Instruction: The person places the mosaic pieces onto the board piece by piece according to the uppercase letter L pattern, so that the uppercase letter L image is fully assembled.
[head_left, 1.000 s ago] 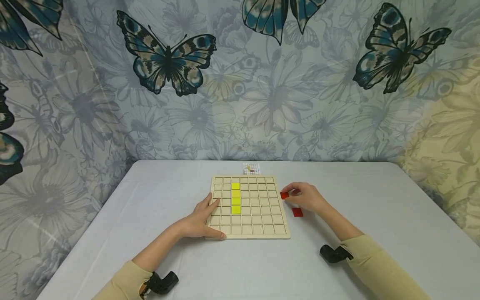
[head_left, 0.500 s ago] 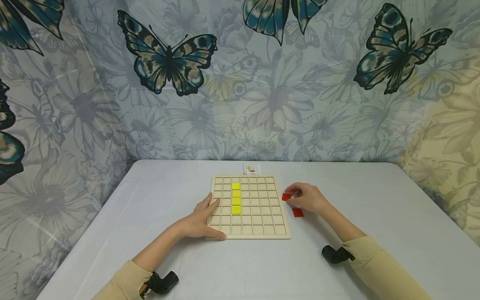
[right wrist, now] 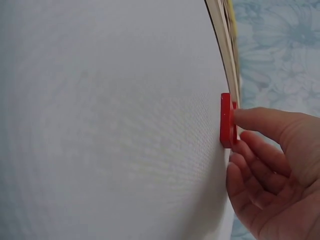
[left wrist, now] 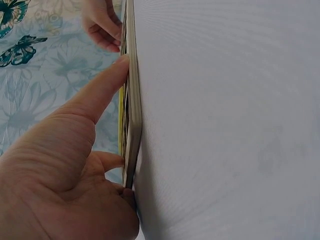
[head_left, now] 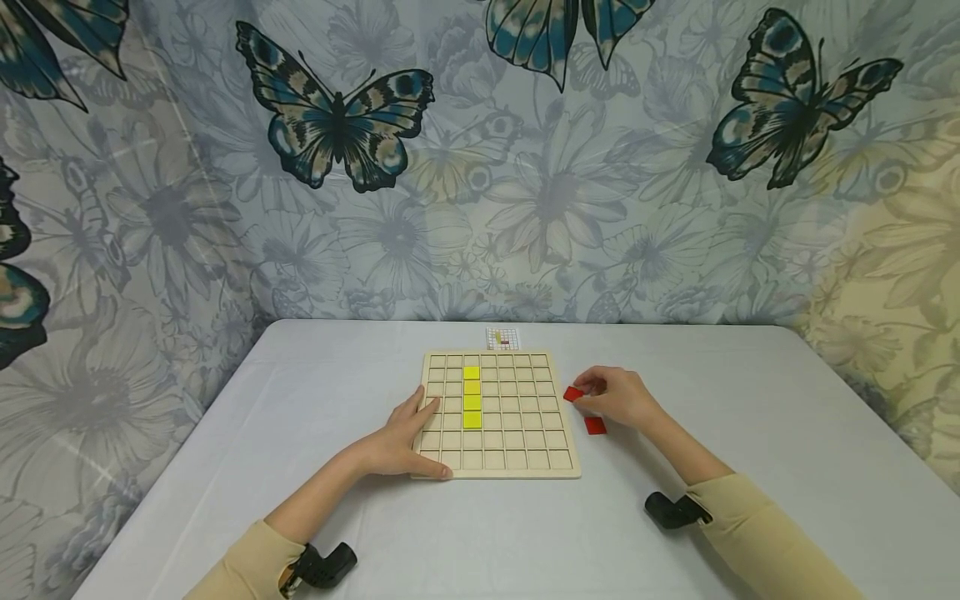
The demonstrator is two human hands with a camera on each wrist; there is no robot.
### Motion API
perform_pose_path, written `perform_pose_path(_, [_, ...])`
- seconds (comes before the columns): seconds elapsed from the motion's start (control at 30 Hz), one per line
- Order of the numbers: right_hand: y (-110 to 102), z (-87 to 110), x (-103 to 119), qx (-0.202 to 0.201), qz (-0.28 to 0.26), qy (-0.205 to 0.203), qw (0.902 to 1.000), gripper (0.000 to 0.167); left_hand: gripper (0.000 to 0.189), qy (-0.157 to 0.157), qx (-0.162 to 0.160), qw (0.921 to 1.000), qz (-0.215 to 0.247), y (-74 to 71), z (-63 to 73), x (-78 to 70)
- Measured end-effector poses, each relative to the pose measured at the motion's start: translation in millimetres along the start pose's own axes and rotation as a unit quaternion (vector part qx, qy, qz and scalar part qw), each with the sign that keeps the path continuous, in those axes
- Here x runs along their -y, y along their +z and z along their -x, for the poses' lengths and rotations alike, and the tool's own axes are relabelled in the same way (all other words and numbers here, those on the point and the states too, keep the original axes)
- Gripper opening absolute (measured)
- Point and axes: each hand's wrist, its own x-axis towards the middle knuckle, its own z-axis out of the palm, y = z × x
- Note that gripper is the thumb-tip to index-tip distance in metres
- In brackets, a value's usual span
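Observation:
A wooden grid board [head_left: 517, 457] lies on the table, with several yellow square tiles [head_left: 472, 387] in one column of its cells. My left hand [head_left: 392, 442] rests spread on the board's left side, its thumb at the near edge, as the left wrist view also shows. Just off the board's right edge, my right hand [head_left: 615, 395] pinches a red square tile [head_left: 573, 393] between thumb and fingertips. A second red tile [head_left: 596, 426] lies on the table below that hand; in the right wrist view this red tile [right wrist: 226, 121] partly covers the pinched one.
A small card [head_left: 502, 338] printed with a coloured grid lies beyond the board's far edge. White cloth [head_left: 750, 400] covers the table, and a patterned butterfly backdrop [head_left: 555, 208] stands behind it. Black wrist cameras [head_left: 327, 566] stick out below both sleeves.
My right hand has shifted slightly right and toward me with the red tile, which has turned a little. The left hand, board and yellow tiles stay where they were.

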Motion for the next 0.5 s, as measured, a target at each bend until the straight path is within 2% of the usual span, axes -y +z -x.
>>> perform_pose_path(0.33, [0.2,0.0,-2.9,-0.01,-0.027,0.016,0.9995,0.029,0.112,0.001,-0.001,1.0,-0.004,0.2,-0.5,0.4])
perform_pose_path(0.5, [0.5,2.2,2.4,-0.009,-0.046,0.021,0.9987,0.031,0.112,0.0,-0.002,1.0,-0.004,0.5,-1.1,1.1])
